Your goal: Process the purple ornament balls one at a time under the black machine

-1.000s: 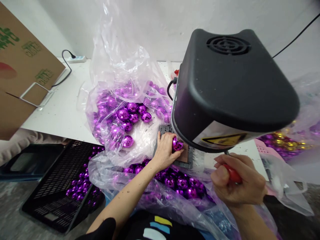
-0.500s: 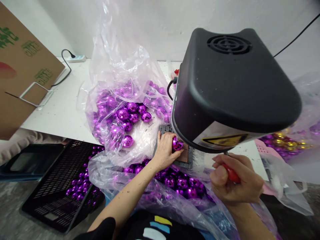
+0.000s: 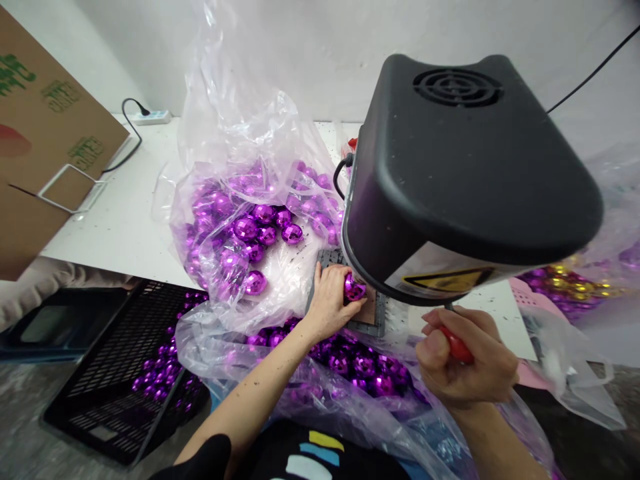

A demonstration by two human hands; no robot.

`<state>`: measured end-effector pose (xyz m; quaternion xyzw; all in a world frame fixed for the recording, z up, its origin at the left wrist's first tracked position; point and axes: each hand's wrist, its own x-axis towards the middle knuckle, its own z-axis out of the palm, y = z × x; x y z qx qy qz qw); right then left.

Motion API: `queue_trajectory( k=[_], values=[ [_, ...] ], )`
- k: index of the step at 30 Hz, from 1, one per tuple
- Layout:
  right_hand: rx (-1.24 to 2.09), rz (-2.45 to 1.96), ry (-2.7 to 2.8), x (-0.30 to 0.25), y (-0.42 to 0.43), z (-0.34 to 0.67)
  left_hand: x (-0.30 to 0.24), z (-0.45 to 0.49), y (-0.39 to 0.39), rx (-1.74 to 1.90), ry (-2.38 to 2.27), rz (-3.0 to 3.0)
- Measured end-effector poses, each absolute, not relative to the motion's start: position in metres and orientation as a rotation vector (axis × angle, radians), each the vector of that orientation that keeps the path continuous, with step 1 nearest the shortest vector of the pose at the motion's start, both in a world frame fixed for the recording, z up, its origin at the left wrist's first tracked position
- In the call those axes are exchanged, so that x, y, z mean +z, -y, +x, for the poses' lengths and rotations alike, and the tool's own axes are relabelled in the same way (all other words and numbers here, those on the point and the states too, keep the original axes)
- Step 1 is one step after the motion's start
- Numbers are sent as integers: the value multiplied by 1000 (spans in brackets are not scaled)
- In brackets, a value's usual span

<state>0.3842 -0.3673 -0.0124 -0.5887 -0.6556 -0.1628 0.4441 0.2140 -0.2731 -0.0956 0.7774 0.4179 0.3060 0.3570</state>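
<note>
My left hand (image 3: 332,295) is closed around a shiny purple faceted ball (image 3: 355,287), held over the dark base plate (image 3: 371,326) beneath a black machine (image 3: 465,160). The machine's housing hides whatever is just above the ball. On the right, my right hand (image 3: 467,357) wraps round a red handle (image 3: 456,345) that sticks out below the housing. Several more purple balls (image 3: 255,227) lie in a clear plastic bag (image 3: 250,133) left of the plate. Another heap of purple balls (image 3: 363,365) rests in plastic at the table's front edge, under my left forearm.
A black plastic crate (image 3: 115,373) with purple balls stands low on the left. Above it leans a cardboard box (image 3: 45,133). A power strip (image 3: 153,118) lies by the wall. At the right are a pink basket (image 3: 537,303) and bagged purple and gold balls (image 3: 575,287).
My right hand and the red handle have shifted slightly to the left. My left hand and the ball it holds stay in place.
</note>
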Motion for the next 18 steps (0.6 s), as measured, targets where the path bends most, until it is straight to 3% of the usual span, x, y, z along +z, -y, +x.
queue_trajectory(
  k=[10,18],
  values=[
    [-450,-1457,1653,-12,366,384,-90,215,273,777,-1089,2031],
    [-452,-1448,1626,-41,352,384,-94,215,274,789,-1101,2019]
  ],
)
